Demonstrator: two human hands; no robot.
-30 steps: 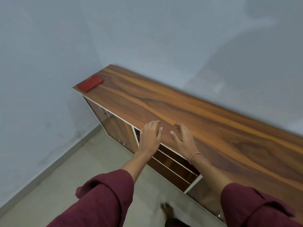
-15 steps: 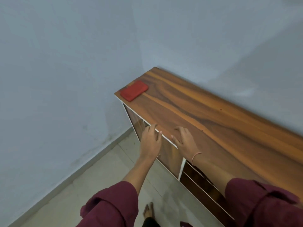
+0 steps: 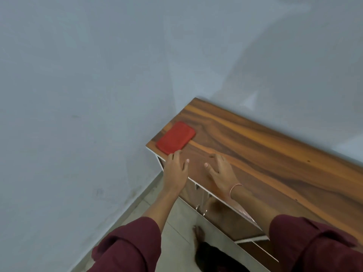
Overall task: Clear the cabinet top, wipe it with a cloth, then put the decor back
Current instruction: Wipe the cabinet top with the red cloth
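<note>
A folded red cloth (image 3: 175, 138) lies flat at the left end of the wooden cabinet top (image 3: 275, 154), close to the front corner. My left hand (image 3: 175, 169) hovers at the front edge just below the cloth, fingers apart, its fingertips almost at the cloth's near edge. My right hand (image 3: 221, 171) is spread palm down over the wood to the right of it, holding nothing. No decor stands on the visible part of the top.
Grey walls meet in a corner right behind the cabinet's left end. Below the top are glossy cabinet doors with small metal handles (image 3: 200, 208). The tiled floor (image 3: 176, 232) and my foot (image 3: 198, 235) show beneath my arms.
Both hands have travelled left along the cabinet's front edge toward the red cloth, and the view has swung left with them. The left fingertips now nearly reach the cloth.
</note>
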